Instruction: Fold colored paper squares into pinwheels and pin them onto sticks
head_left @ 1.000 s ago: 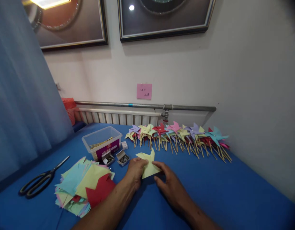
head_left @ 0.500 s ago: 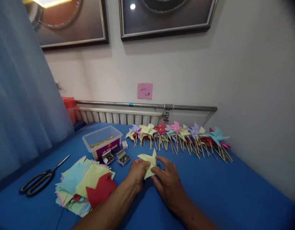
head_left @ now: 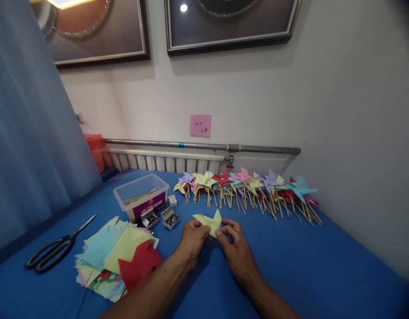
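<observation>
A pale yellow paper pinwheel head, with folded blades, is held just above the blue table. My left hand pinches it near its middle, thumb on top. At its right edge, my right hand grips the paper between thumb and fingers. The fingertips behind the paper are partly hidden. Beyond the hands, a row of finished paper pinwheels on thin wooden sticks lies along the back. To the left are two small open boxes of metal pins and a stack of cut coloured paper with a red sheet on top.
Black-handled scissors lie at the far left. A clear plastic tub holds thin sticks, with a small closed box beside it. A metal pipe and radiator run along the wall. A blue curtain hangs at left.
The yellow pinwheel head has tilted, and its lower blade no longer shows. My right hand's fingers have curled in and now grip its right edge.
</observation>
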{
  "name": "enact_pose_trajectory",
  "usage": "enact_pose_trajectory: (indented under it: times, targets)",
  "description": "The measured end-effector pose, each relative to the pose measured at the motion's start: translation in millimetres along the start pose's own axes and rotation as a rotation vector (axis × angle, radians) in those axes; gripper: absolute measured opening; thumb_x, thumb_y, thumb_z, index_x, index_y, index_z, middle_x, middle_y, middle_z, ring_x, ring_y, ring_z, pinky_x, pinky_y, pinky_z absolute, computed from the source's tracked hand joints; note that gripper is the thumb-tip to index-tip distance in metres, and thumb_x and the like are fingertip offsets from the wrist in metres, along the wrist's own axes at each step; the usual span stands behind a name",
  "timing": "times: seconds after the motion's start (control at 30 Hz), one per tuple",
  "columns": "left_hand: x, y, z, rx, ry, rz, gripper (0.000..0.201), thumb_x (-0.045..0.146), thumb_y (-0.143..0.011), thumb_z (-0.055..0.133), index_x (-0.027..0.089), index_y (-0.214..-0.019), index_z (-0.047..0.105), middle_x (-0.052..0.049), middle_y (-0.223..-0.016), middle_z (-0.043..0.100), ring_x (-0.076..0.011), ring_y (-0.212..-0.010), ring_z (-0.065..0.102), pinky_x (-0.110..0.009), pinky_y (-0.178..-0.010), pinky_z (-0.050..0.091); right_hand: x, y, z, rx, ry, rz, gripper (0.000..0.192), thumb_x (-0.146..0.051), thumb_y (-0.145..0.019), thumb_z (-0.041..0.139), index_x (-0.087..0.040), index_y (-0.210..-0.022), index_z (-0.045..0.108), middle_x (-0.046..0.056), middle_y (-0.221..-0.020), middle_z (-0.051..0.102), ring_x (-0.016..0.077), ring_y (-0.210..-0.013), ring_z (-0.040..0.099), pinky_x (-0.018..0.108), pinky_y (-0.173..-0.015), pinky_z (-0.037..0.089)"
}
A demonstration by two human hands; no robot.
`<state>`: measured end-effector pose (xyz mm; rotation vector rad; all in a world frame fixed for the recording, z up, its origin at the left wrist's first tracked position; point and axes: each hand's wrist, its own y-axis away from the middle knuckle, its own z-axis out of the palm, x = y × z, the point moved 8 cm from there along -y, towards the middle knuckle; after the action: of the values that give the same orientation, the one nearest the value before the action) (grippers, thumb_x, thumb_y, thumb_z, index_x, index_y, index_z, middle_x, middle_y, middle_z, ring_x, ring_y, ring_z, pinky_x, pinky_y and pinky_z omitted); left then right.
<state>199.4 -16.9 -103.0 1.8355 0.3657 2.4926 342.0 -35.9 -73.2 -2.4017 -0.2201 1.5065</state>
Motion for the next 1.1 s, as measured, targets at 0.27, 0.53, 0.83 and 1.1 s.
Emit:
enact_pose_trajectory:
  times: [0.27, 0.53, 0.83, 1.1]
  targets:
    - [-4, 1, 5.0, -0.063, 0.036, -0.023, 0.016, 0.022, -0.054, 0.069, 0.014, -0.066, 0.062, 0.001, -0.052, 0.058, -0.0106, -0.046, 0.05, -0.023, -0.048, 0.037, 7, -3, -1, 0.03, -0.081, 0.138, 0.023, -0.039, -0.073, 0.062, -0.022, -0.058, 0.061, 0.011, -0.116, 0.06, 0.0276, -0.11, 0.058, 0.037, -0.099, 0.04]
    - [-5, 0, 3.2, -0.048, 0.032, -0.011, 0.016, 0.023, -0.053, 0.069, 0.015, -0.062, 0.059, 0.0, -0.053, 0.059, -0.0095, -0.044, 0.048, -0.022, -0.047, 0.036, 12, -4, 3, -0.009, -0.092, 0.174, 0.02, -0.036, -0.066, 0.064, -0.022, -0.053, 0.059, 0.012, -0.117, 0.063, 0.029, -0.115, 0.056, 0.037, -0.1, 0.038]
    - [-5, 2, 4.8, -0.051, 0.06, -0.018, 0.016, 0.022, -0.052, 0.069, 0.014, -0.064, 0.061, 0.001, -0.051, 0.058, -0.0109, -0.045, 0.051, -0.022, -0.047, 0.038, 14, -6, 4, -0.024, -0.089, 0.19, 0.02, -0.037, -0.067, 0.06, -0.021, -0.054, 0.058, 0.013, -0.114, 0.065, 0.0303, -0.115, 0.058, 0.039, -0.101, 0.038]
    - [-7, -3, 1.2, -0.025, -0.016, 0.018, 0.015, 0.022, -0.054, 0.069, 0.015, -0.062, 0.06, 0.0, -0.053, 0.059, -0.0098, -0.045, 0.048, -0.023, -0.046, 0.036, 12, -5, 3, -0.009, -0.073, 0.152, 0.022, -0.038, -0.068, 0.062, -0.021, -0.055, 0.061, 0.012, -0.111, 0.066, 0.0302, -0.114, 0.058, 0.039, -0.1, 0.039]
